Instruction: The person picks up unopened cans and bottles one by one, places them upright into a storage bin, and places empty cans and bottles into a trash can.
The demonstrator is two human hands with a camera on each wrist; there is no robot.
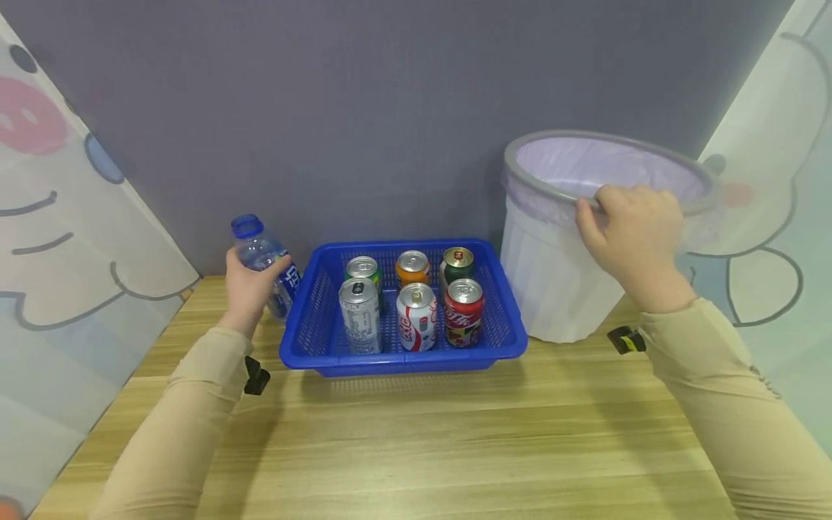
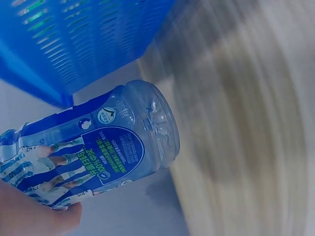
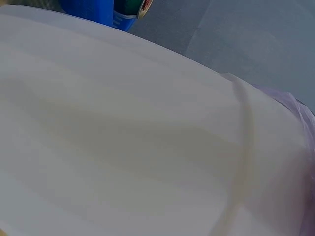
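My left hand (image 1: 248, 290) grips a clear plastic bottle (image 1: 286, 283) with a blue label and a blue top, tilted just left of the basket. In the left wrist view the base of this bottle (image 2: 152, 125) points away from the hand, close to the basket's side. On the other side, my right hand (image 1: 640, 235) holds the grey rim of a white trash bin (image 1: 552, 282), thumb outside the front edge. A thin purple liner bag (image 1: 552, 155) covers the bin's inside and folds over the rim. The bin leans to the right. Its white wall (image 3: 123, 137) fills most of the right wrist view.
Between the hands a blue plastic basket (image 1: 403, 360) stands on the wooden table (image 1: 455, 440). Several drink cans stand upright in it, among them a red can (image 1: 464, 318) and a white can (image 1: 416, 321). A grey panel (image 1: 403, 108) rises behind; cartoon-printed sheets flank the table.
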